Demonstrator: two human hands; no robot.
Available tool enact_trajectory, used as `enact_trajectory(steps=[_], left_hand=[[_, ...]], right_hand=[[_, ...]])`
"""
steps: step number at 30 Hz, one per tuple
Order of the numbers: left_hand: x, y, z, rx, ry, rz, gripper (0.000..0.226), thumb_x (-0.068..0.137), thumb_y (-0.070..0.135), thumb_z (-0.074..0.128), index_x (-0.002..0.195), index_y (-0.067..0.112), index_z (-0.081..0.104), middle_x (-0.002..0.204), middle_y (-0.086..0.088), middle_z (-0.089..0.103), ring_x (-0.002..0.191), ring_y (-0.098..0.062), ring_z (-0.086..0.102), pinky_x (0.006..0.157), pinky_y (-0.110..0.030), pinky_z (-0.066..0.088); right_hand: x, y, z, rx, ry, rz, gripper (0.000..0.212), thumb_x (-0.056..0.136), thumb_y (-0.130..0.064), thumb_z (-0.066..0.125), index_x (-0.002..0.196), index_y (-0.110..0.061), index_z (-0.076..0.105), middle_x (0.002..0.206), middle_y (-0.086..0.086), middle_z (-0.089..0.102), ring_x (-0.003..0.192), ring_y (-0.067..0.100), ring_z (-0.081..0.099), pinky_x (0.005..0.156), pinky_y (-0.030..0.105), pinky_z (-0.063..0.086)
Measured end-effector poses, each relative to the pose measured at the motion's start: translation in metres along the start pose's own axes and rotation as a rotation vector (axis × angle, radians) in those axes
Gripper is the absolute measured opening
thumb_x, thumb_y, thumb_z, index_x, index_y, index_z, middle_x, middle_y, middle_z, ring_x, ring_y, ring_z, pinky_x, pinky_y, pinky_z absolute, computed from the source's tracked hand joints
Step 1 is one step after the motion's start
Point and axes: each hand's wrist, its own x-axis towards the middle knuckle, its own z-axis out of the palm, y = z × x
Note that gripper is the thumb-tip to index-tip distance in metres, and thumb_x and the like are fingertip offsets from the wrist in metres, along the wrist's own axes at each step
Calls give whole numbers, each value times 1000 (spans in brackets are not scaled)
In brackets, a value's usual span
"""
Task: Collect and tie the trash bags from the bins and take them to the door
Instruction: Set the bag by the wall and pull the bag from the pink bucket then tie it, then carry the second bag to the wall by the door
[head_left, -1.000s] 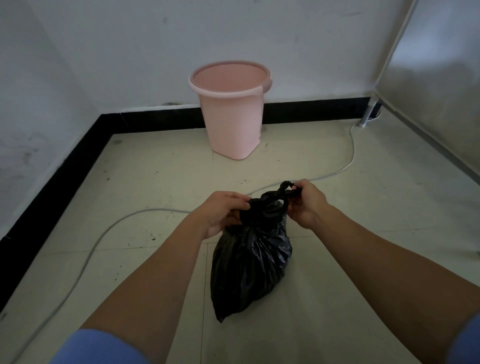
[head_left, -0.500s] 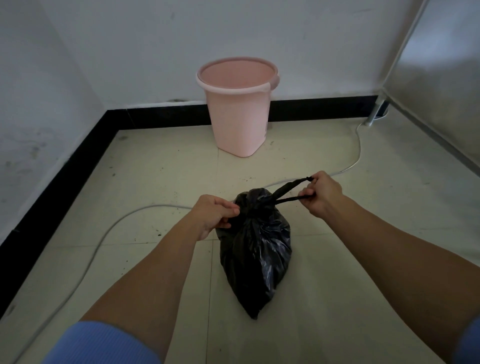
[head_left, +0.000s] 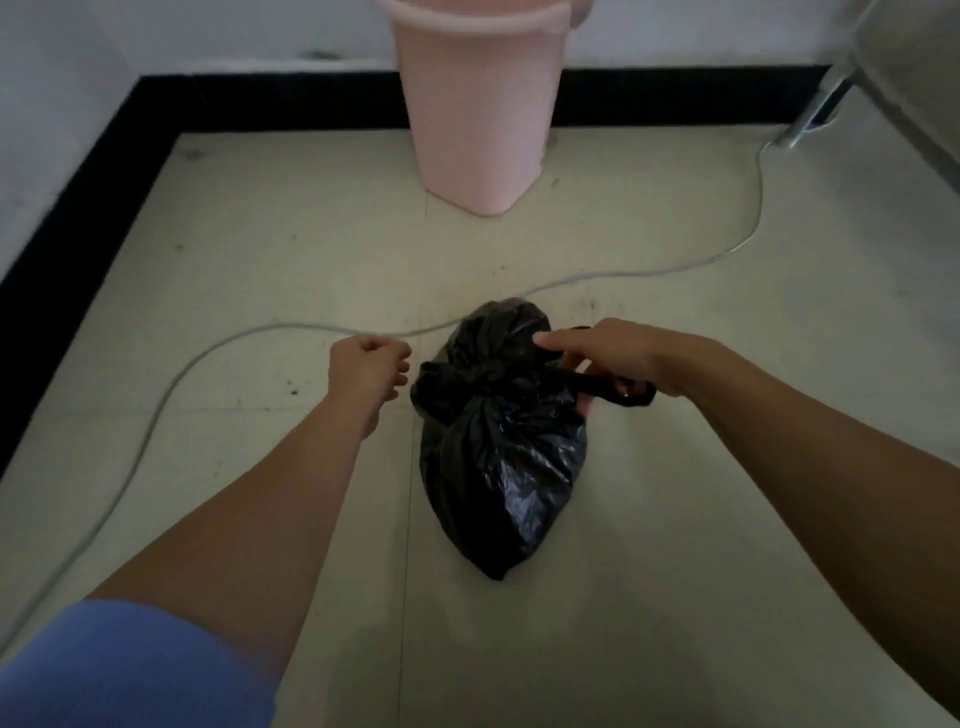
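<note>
A full black trash bag hangs just above the tiled floor, its neck knotted. My right hand holds the bag's black handle loop, which runs under my fingers; my index finger points left over the knot. My left hand is a loose fist just left of the bag, apart from it, with nothing visible in it. The pink bin stands beyond, against the far wall, with no liner visible on its outside.
A grey cable snakes across the floor behind the bag, from the left foreground to a metal leg at the back right. Black skirting lines the left and far walls. A grey panel stands at the right.
My left hand has let go of the bag's neck and pulled a little left. My right hand has come back in over the knot, still holding the loop. The view tilted down.
</note>
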Motion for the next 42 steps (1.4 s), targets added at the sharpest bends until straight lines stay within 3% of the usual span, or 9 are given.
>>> enact_trajectory(steps=[5,10,14,19,22,27,33,37,42], left_hand=[[-29,-43,-15,110,53,-204,9,85,13,62,78,9,65,70,-10,63,54,-18,56,40,-16,41],[-101,-45,-54,230,-61,-466,8,86,14,59,86,8,65,76,-10,67,59,-19,59,53,-24,43],[-156,-9,-88,305,-189,-573,9,88,10,56,81,8,61,78,-14,66,62,-23,58,53,-26,42],[-209,64,-136,366,-295,-529,14,91,11,51,85,7,62,75,-12,62,57,-19,54,44,-19,40],[-241,117,-177,307,-266,-537,12,91,12,52,86,7,62,76,-11,62,54,-15,53,34,-11,37],[-309,209,-250,263,-213,-520,11,88,13,57,80,11,63,71,-10,65,53,-15,55,45,-18,39],[-413,283,-325,231,-62,-496,14,87,13,57,75,16,63,68,-8,66,53,-16,56,49,-20,40],[-496,310,-347,167,103,-485,11,89,13,54,89,9,65,70,-6,64,55,-15,57,47,-20,39],[-638,307,-345,23,312,-547,14,89,13,54,93,7,67,73,-9,67,59,-20,59,55,-24,44]], right_hand=[[-22,10,33,113,-12,36,47,98,-35,53,64,-3,59,42,3,52,30,15,37,38,21,32],[-72,-1,51,283,-83,191,17,100,-4,48,105,-1,64,73,16,66,43,14,59,39,18,44],[-102,-27,42,159,-74,383,20,99,-7,45,81,-6,53,56,7,55,36,11,41,36,18,32],[-159,-76,24,-226,-67,314,36,93,-43,53,84,-9,63,79,7,62,74,24,57,74,35,51],[-208,-115,6,-367,-128,345,30,94,-33,56,71,-14,59,71,3,61,69,21,60,73,33,51],[-309,-187,-26,-673,-202,293,43,100,-29,46,132,-1,51,131,16,58,119,31,57,94,33,46],[-413,-256,-51,-856,-247,145,47,102,-29,40,143,-6,37,142,12,47,126,29,50,103,35,41],[-471,-288,-50,-904,-268,-61,17,100,-21,43,99,-9,56,100,7,61,101,28,61,82,32,48],[-559,-310,-32,-1008,-251,-364,35,97,-31,46,66,-19,41,66,-2,49,69,21,54,62,28,44]])
